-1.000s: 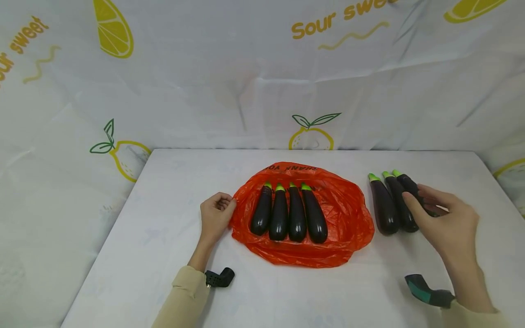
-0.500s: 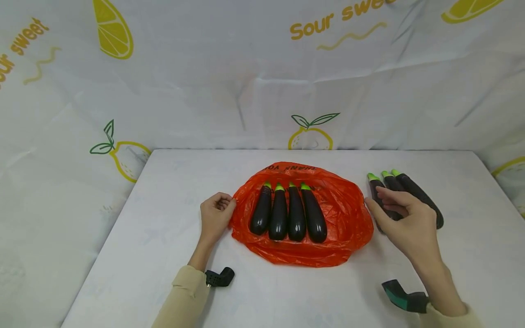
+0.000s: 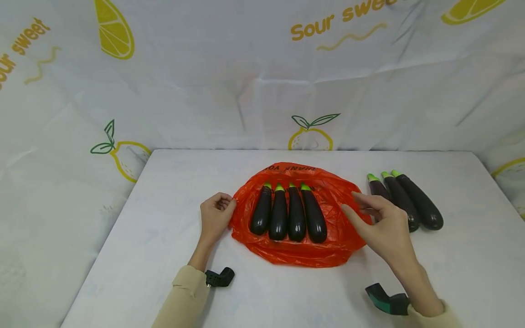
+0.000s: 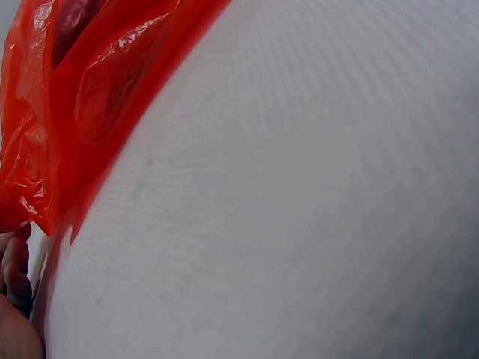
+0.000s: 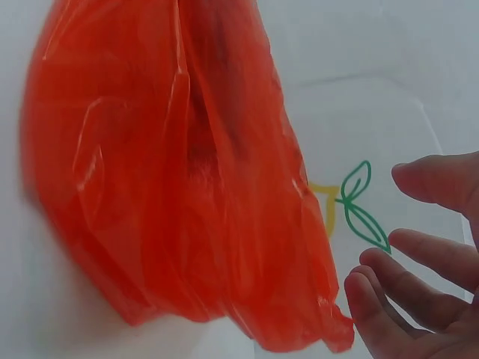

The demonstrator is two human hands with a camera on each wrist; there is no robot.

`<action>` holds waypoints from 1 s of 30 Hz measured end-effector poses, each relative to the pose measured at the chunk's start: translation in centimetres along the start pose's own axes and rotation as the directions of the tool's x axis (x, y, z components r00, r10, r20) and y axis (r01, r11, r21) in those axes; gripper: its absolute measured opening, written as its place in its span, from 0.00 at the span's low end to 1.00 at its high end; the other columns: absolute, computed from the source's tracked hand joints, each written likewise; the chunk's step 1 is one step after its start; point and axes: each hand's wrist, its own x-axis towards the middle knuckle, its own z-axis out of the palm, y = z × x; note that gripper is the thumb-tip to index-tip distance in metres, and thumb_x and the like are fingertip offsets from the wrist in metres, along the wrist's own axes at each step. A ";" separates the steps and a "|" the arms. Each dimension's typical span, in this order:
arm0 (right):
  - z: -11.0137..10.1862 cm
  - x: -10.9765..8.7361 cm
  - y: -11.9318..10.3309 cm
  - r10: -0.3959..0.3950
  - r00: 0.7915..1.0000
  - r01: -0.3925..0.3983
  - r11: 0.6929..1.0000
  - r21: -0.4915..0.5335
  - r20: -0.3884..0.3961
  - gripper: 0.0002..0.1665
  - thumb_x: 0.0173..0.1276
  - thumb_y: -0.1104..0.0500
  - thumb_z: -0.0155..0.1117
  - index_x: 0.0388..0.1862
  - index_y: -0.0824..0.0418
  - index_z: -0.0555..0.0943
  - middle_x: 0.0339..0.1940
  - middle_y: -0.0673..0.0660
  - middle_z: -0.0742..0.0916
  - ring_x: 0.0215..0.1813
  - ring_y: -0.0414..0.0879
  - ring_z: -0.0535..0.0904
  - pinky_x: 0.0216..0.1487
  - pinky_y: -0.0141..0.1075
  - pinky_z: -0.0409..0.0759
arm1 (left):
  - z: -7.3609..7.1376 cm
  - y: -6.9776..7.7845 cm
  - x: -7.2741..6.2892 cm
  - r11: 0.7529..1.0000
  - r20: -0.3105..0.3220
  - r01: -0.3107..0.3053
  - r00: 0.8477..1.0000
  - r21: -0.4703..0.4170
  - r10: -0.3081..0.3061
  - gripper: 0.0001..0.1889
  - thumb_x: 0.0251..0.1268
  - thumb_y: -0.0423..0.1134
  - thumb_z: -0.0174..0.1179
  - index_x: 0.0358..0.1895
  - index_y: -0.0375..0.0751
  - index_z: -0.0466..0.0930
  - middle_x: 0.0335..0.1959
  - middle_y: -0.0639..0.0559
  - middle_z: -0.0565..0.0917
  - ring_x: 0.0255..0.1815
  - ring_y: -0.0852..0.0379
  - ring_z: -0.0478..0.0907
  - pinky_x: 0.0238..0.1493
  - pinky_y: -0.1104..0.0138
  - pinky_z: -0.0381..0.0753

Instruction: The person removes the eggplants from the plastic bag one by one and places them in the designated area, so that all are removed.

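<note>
Head view: found red plastic bag (image 3: 301,255) lying near the middle of white table (image 3: 266,298), spread wide, with dark lettering along the far rim. Counted four eggplants (image 3: 296,214) inside, laid side by side in one row with green stem ends toward the far rim. Noted clear space on the bag's right-hand portion, beside the row. Counted three further eggplants (image 3: 399,196) to the right of the bag, directly on the table, close together at a slant, partly hidden behind right hand (image 3: 387,230).

Observed left hand (image 3: 216,216) at the bag's left edge, with fingers curled and pinching the plastic rim. Left wrist view: confirmed fingertips at a corner of the red plastic. Observed right hand above the bag's right edge, with thumb and index finger parted, remaining fingers loosely bent, holding nothing. Right wrist view: confirmed separated, unloaded fingers just beside a crumpled corner of the bag; cannot tell from these angles about contact.

Recorded also: black device (image 3: 220,277) on the left wrist, black-and-green device (image 3: 387,300) on the right, beige sleeve (image 3: 182,296) on the left arm, and lemon-printed cloth (image 3: 197,100) behind the table.
</note>
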 end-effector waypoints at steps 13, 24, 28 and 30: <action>2.3 -0.3 -1.2 0.001 0.996 -0.001 1.000 0.007 0.088 0.25 0.60 0.61 0.78 0.56 0.66 0.86 0.44 0.65 0.90 0.39 0.54 0.86 0.40 0.19 0.80 | -0.1 0.3 -0.1 1.000 0.018 -0.001 1.000 0.001 0.001 0.04 0.62 0.28 0.63 0.29 0.35 0.83 0.21 0.44 0.79 0.23 0.62 0.71 0.27 0.76 0.71; 4.3 -0.4 -1.5 0.078 0.977 -0.080 0.997 -0.001 0.197 0.27 0.62 0.57 0.77 0.58 0.66 0.84 0.51 0.67 0.89 0.42 0.56 0.88 0.41 0.46 0.89 | -0.1 0.0 -0.1 1.000 0.004 0.004 1.000 0.000 -0.004 0.05 0.61 0.27 0.64 0.28 0.36 0.84 0.21 0.43 0.79 0.23 0.61 0.71 0.27 0.77 0.71; 4.7 -0.5 -1.3 0.092 0.972 -0.097 0.995 0.011 0.214 0.28 0.62 0.56 0.77 0.59 0.67 0.84 0.52 0.68 0.88 0.43 0.57 0.89 0.41 0.45 0.89 | 0.0 0.0 0.0 1.000 -0.005 0.005 1.000 -0.011 -0.005 0.05 0.60 0.26 0.64 0.27 0.36 0.84 0.21 0.43 0.78 0.23 0.61 0.71 0.27 0.77 0.70; 5.0 -0.5 -1.2 0.092 0.970 -0.098 0.995 0.013 0.224 0.29 0.62 0.57 0.77 0.59 0.67 0.83 0.52 0.68 0.88 0.43 0.57 0.89 0.41 0.45 0.89 | 0.0 0.0 0.0 1.000 -0.006 0.008 1.000 -0.012 -0.008 0.05 0.60 0.26 0.64 0.27 0.36 0.84 0.21 0.43 0.78 0.23 0.61 0.71 0.27 0.77 0.70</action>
